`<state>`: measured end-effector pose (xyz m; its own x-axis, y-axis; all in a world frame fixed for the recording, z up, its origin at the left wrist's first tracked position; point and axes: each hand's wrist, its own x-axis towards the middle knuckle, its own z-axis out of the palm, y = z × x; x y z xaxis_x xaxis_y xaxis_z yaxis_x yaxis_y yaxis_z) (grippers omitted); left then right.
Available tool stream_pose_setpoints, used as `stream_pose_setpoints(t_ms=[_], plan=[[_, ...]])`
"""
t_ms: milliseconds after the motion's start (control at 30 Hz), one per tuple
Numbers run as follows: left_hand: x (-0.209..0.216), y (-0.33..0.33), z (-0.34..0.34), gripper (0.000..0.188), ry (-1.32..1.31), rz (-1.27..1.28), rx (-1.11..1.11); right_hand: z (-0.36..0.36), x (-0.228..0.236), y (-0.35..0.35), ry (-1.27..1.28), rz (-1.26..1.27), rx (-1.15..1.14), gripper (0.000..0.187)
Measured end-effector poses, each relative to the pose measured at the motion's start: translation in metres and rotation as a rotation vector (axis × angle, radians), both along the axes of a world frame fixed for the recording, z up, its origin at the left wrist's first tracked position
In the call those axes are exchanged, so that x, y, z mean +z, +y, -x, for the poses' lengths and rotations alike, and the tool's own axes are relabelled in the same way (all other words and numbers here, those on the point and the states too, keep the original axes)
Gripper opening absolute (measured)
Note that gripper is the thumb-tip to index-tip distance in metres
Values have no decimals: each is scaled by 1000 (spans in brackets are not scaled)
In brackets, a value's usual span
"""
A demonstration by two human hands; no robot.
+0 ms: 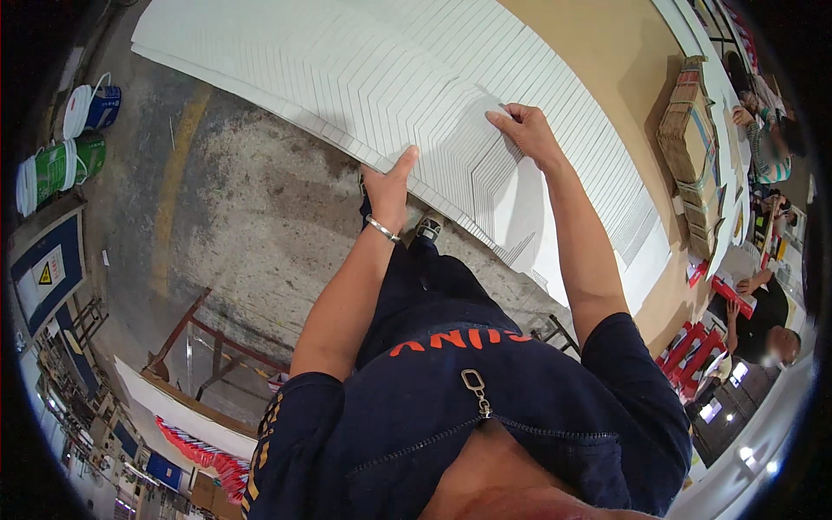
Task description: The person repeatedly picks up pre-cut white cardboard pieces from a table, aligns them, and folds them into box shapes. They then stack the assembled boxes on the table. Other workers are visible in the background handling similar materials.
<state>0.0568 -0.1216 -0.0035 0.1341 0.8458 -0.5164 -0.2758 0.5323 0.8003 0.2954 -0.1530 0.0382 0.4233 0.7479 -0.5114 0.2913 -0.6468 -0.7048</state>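
A long spread of overlapping white sheets, paper or thin card with stepped edges, lies fanned over a tan tabletop. At its near edge is my left hand, closed on the sheets with the thumb on top and the fingers hidden below. Farther in and to the right, my right hand pinches the edge of some sheets between thumb and fingers. Beneath that hand the sheets bow up slightly and cast a shadow. How many layers each hand holds is hidden.
A tied stack of brown cardboard pieces stands at the table's right. Green and blue round containers are on the floor at far left. A metal frame stands at lower left. Another person handles a red box at right.
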Motion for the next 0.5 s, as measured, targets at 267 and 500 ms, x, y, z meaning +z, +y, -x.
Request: stream_pose_setpoints(t_ms=[267,500], plan=[[3,-4,-5,51,-60,-13,63,0,4,-1,56,-47,36,35],[-5,-4,-5,56,4,-9,67,-7,-2,-3,54,-7,70,32]])
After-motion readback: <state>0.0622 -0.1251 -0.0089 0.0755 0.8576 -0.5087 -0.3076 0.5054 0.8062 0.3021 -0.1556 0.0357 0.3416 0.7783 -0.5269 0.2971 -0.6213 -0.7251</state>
